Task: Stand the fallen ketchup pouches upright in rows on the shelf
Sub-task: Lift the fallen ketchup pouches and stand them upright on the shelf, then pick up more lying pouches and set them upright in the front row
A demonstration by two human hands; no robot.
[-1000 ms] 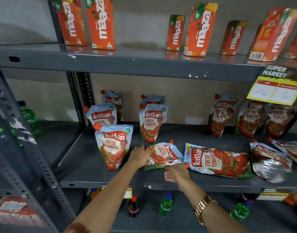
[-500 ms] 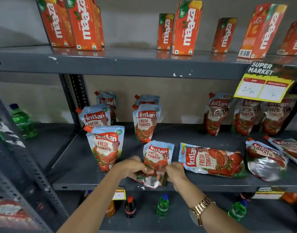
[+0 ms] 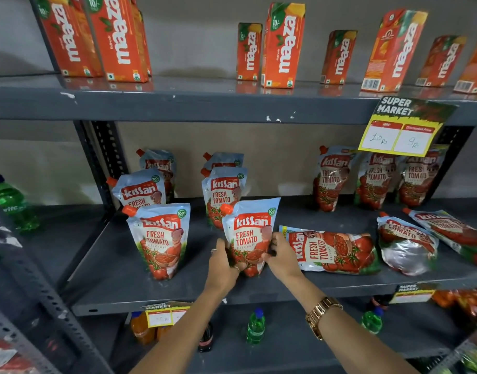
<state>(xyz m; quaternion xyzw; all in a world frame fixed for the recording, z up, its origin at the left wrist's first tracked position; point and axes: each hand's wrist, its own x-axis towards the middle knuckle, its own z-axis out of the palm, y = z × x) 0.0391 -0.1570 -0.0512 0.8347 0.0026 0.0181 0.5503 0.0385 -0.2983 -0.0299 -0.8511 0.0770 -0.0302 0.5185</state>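
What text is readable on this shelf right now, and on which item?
"Kissan FRESH TOMATO KETCHUP", "100%": held pouch, gripped by the left hand and right hand.
"Kissan FRESH TOMATO": fallen pouch.
"maaza", "10/-": juice carton.
"SUPER MARKET", "MRP", "10 Rs", "9 Rs": price tag.
Lower tag: prices too blurred.

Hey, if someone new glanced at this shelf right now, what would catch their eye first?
Probably the two hands, left hand and right hand, gripping an upright ketchup pouch at the middle shelf's front. Next, the fallen pouch lying flat just right of it, with two more beyond. Then the orange juice cartons on the top shelf and the yellow price tag.
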